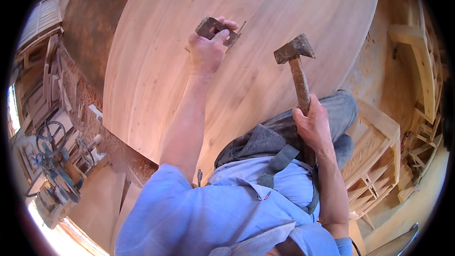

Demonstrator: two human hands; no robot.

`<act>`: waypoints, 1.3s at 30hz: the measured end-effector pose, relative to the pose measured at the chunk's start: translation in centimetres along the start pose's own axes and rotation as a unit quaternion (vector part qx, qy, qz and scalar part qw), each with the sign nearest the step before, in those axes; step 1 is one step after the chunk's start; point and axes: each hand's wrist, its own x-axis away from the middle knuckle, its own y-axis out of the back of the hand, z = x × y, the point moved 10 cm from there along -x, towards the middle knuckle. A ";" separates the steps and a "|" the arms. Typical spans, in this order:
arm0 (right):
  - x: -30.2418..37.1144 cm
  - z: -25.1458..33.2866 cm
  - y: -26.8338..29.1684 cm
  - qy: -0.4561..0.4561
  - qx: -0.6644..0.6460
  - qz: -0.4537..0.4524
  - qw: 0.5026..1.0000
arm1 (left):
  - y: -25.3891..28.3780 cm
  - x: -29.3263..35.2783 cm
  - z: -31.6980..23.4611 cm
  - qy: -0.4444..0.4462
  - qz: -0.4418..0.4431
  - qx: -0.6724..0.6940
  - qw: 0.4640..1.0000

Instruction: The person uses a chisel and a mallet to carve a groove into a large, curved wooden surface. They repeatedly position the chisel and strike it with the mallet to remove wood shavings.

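Note:
My left hand [208, 50] grips a small dark hand plane [207, 27] over the middle of a broad pale wooden panel [156, 76]. The plane looks tilted, and a thin crosspiece shows at its sides. My fingers cover part of its body. To the right, my right hand [314, 125] is wrapped around the wooden handle of a hatchet [295, 50]. Its worn dark head points up and away from me, apart from the plane. The lower end of the handle is hidden behind my hand and wrist.
Pale wooden frames [374, 147] stand close on my right, with more woodwork beyond. At the left is a machine with a handwheel [50, 137], near stacked boards. Sawdust [121, 147] lies along the panel's left edge. My bent leg [284, 128] rests by its near right edge.

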 end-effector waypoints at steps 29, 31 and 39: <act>-0.4 0.8 -0.4 0.031 0.029 0.003 0.999 | -0.6 0.3 0.5 -0.004 -0.053 -0.026 0.998; -0.4 0.8 -0.4 0.036 0.028 0.003 0.999 | -0.6 0.2 0.8 -0.008 -0.044 -0.034 0.998; 0.1 5.9 1.7 0.089 0.014 -0.030 0.995 | -1.0 0.9 1.0 -0.002 -0.076 -0.076 0.994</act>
